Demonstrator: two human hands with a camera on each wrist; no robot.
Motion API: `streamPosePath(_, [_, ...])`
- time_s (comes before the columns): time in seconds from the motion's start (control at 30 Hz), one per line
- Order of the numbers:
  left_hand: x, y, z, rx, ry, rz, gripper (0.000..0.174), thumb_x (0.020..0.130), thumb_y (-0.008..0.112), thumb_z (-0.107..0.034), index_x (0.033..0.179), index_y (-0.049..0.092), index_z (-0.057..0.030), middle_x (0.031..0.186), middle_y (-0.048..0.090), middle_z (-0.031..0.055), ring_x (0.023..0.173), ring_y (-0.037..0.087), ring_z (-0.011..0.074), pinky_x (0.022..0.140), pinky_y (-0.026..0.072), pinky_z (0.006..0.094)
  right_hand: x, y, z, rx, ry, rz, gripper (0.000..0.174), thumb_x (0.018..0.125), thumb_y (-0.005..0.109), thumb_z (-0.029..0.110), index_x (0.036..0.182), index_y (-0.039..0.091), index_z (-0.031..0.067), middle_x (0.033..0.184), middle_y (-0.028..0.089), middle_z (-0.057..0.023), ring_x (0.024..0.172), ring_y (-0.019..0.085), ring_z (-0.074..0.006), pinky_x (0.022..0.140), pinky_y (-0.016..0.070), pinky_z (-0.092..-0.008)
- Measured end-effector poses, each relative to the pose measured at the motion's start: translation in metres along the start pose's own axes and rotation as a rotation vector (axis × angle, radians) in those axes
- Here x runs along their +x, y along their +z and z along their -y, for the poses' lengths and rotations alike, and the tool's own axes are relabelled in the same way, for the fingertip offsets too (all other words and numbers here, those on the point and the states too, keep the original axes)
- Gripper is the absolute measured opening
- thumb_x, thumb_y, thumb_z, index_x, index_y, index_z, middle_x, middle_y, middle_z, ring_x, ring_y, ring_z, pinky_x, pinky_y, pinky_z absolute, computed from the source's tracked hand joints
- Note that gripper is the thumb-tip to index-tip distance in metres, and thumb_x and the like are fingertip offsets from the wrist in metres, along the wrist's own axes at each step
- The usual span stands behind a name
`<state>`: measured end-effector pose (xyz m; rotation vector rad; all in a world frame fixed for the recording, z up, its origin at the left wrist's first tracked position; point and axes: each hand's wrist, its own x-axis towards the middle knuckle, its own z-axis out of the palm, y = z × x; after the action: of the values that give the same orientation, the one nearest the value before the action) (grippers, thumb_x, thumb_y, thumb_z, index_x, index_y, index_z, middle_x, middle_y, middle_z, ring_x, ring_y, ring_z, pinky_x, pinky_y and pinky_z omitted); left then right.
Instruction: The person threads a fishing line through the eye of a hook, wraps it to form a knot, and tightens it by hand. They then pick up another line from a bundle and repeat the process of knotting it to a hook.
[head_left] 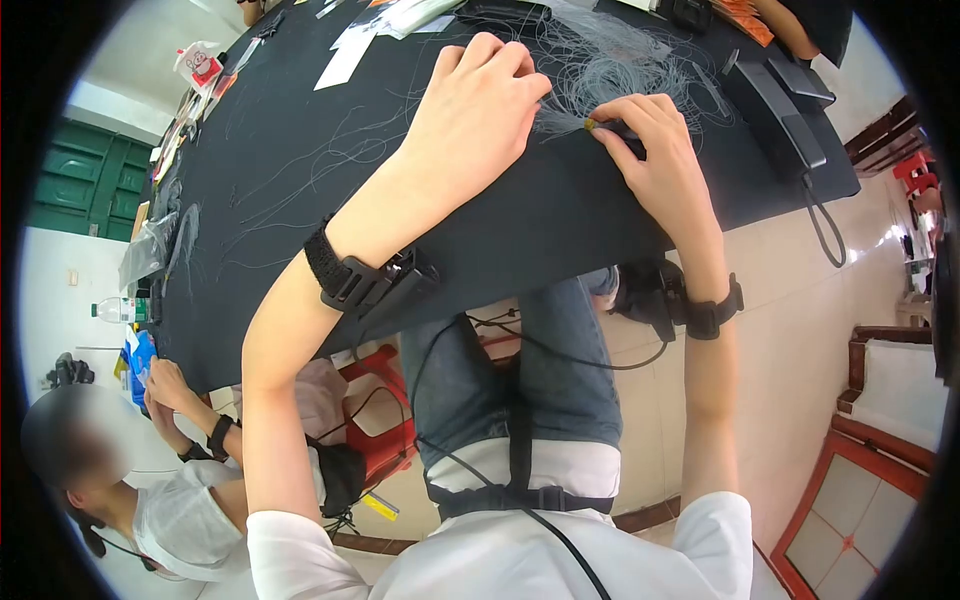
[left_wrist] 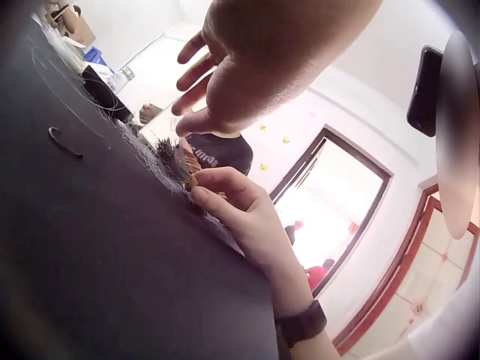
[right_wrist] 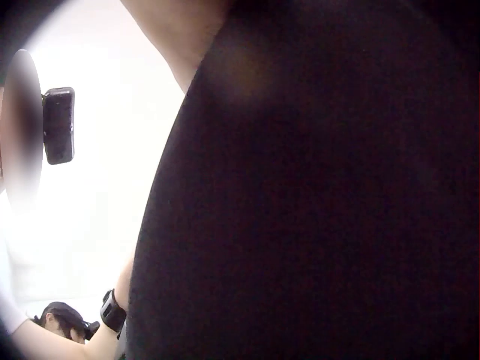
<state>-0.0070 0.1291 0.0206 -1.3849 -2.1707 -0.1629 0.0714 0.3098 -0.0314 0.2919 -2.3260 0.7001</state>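
My right hand pinches a small bundle of thin strands by its yellowish bound end, between thumb and index finger. The strands fan out toward the left; in the left wrist view they form a dark, brush-like tuft. My left hand is raised just left of the tuft. The left wrist view shows its fingers loosely bent and spaced apart, with nothing seen between them. Behind both hands lies a tangled heap of translucent line on the black table.
Loose strands trail across the table's left part. A black device with a strap lies near the right edge. White papers lie at the back. At the left, another person handles a blue packet beside a bottle.
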Motion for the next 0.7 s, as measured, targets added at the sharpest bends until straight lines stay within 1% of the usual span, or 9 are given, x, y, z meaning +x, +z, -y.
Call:
streamPosePath(0.1, [0.000, 0.001, 0.001, 0.007, 0.014, -0.004, 0.017, 0.076, 0.063, -0.010, 0.093, 0.063, -0.0082, 0.096, 0.056, 0.0017, 0.098, 0.049, 0.0194, 0.084, 0.0367, 0.0337, 0.000, 0.001, 0.000, -0.028, -0.019, -0.001, 0.011, 0.077, 0.061, 0.011, 0.087, 0.061, 0.0068, 0.084, 0.060, -0.0026, 0.087, 0.051, -0.0211, 0.080, 0.0375, -0.0325])
streamPosePath(0.23, [0.001, 0.004, 0.002, -0.013, 0.038, -0.041, 0.014, 0.076, 0.062, -0.010, 0.090, 0.063, -0.0078, 0.097, 0.057, 0.0017, 0.099, 0.049, 0.0194, 0.085, 0.0357, 0.0339, 0.000, 0.001, 0.000, 0.032, 0.012, 0.018, 0.011, 0.077, 0.062, 0.011, 0.087, 0.062, 0.0071, 0.082, 0.061, -0.0028, 0.085, 0.052, -0.0206, 0.081, 0.0375, -0.0324])
streamPosePath(0.53, [0.000, 0.004, -0.007, -0.073, 0.012, -0.014, 0.011, 0.076, 0.062, -0.012, 0.086, 0.063, -0.0076, 0.093, 0.057, 0.0015, 0.099, 0.049, 0.0195, 0.086, 0.0347, 0.0343, -0.002, 0.001, -0.004, 0.020, 0.017, -0.004, 0.011, 0.076, 0.062, 0.011, 0.086, 0.063, 0.0069, 0.082, 0.062, -0.0039, 0.084, 0.052, -0.0206, 0.081, 0.0374, -0.0313])
streamPosePath(0.7, [0.002, 0.011, -0.007, -0.074, 0.026, -0.038, 0.008, 0.076, 0.062, -0.012, 0.082, 0.062, -0.0072, 0.092, 0.057, 0.0010, 0.097, 0.050, 0.0192, 0.087, 0.0339, 0.0342, -0.002, 0.001, -0.003, -0.004, 0.009, 0.006, 0.011, 0.077, 0.062, 0.012, 0.086, 0.063, 0.0069, 0.082, 0.062, -0.0038, 0.084, 0.052, -0.0203, 0.080, 0.0371, -0.0310])
